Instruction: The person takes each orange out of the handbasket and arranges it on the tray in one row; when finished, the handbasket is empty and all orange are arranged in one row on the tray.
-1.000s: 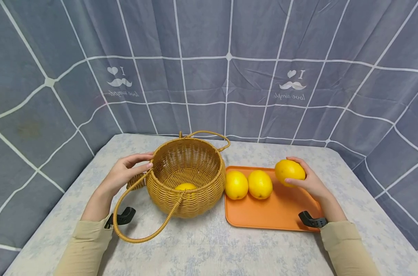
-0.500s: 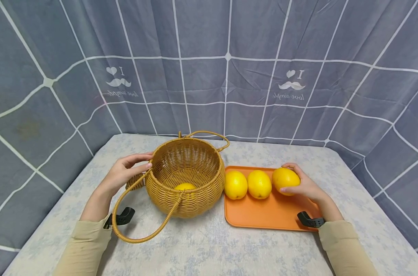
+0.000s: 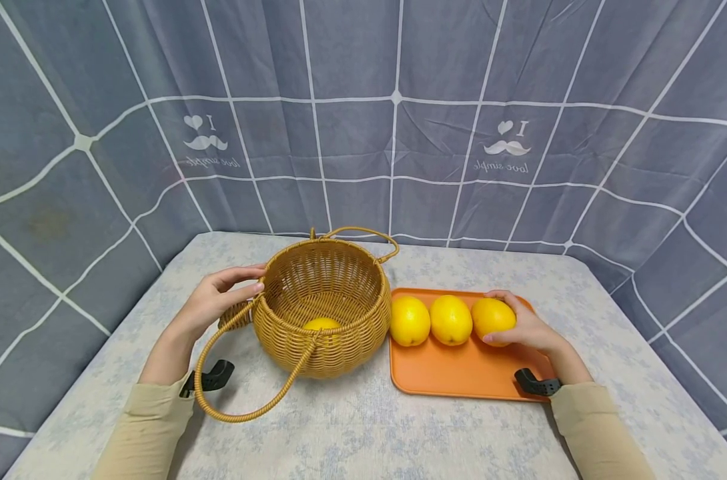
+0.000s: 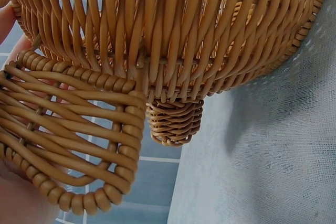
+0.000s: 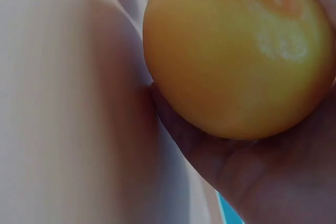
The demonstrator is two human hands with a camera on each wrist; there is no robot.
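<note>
A round wicker basket (image 3: 327, 353) stands left of centre, one yellow lemon (image 3: 322, 325) showing inside it. At its left rim my left hand (image 3: 216, 297) holds on with thumb and fingers; in the left wrist view the woven wall and a wicker flap (image 4: 73, 129) hide most of that hand. On the orange tray (image 3: 447, 377) two lemons lie side by side, the left lemon (image 3: 409, 321) and the middle lemon (image 3: 451, 321). Right of them my right hand (image 3: 528, 329) grips a third lemon (image 5: 231, 56), thumb on the near side and fingers behind.
A looped basket handle (image 3: 243, 419) droops onto the tablecloth (image 3: 351, 433) at the front left, while another handle (image 3: 363, 231) sticks out at the back right. A grey curtain (image 3: 351, 147) with white lines hangs behind the table.
My right hand has brought its lemon down and left, beside the two lemons on the tray. The left hand and the basket have stayed put.
</note>
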